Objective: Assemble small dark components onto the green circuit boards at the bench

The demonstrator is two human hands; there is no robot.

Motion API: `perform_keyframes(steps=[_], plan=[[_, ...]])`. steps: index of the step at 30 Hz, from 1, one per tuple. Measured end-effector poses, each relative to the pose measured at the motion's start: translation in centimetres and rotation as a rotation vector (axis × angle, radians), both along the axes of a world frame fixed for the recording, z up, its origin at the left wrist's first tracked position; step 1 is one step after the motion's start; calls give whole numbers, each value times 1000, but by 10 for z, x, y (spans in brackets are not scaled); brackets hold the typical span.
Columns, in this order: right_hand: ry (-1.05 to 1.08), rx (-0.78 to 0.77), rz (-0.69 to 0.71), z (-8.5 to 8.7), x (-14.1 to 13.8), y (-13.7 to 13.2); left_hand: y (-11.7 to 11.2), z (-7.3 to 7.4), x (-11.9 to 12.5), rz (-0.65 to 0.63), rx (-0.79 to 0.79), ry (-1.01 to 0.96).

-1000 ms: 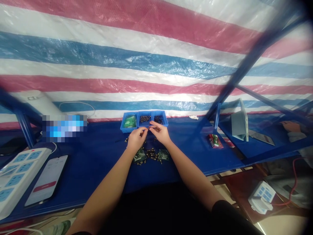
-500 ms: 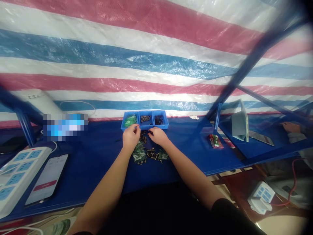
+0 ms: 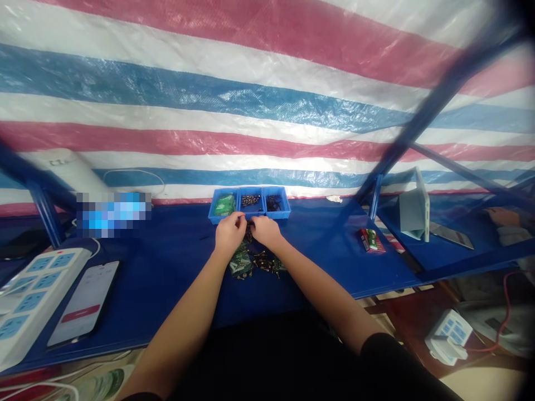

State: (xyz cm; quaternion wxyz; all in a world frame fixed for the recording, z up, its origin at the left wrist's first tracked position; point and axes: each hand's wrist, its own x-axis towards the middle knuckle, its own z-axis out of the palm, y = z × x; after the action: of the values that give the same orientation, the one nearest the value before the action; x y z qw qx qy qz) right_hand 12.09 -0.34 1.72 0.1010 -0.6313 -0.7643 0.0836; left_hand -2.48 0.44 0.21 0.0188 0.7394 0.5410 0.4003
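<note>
My left hand (image 3: 229,234) is closed in a pinch just in front of a blue three-part tray (image 3: 216,218). Close on its right, my right hand (image 3: 266,231) also has its fingers pressed together; whatever either pinch holds is too small or hidden to make out. In the tray lie green pieces (image 3: 224,204) on the left, brass-coloured screw-like parts (image 3: 251,200) in the middle and dark small parts (image 3: 274,203) on the right. Below my hands is a loose pile of brass-and-black screw-like parts (image 3: 263,260), beside a heap of greenish and pale pieces (image 3: 239,264).
A phone (image 3: 86,301) and a white power strip (image 3: 31,306) are at the left on the blue table (image 3: 167,262). At the right stand a small red-green box (image 3: 370,240) and a tablet in a stand (image 3: 413,209). Another person's hand (image 3: 502,216) shows far right.
My right hand has moved left, closer to my left hand, and its fingers are more closed. My left hand stays pinched in front of the tray. The view has shifted slightly.
</note>
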Motion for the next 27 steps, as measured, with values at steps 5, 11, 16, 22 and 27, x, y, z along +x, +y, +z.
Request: perform_keyframes(steps=[5,11,16,22,27], plan=[[-24,-18,-27,0,-2,4,0,0,0,-5,-2,13],[-64,-15,-17,3,-3,2,-1,1,-1,-5,-7,15],[37,9,-59,13,3,-2,1,-1,-2,13,13,-1],[351,130,-186,36,13,20,-1,0,-2,30,12,-10],[772,165,203,77,-5,-22,0,1,-3,-48,-60,-27]])
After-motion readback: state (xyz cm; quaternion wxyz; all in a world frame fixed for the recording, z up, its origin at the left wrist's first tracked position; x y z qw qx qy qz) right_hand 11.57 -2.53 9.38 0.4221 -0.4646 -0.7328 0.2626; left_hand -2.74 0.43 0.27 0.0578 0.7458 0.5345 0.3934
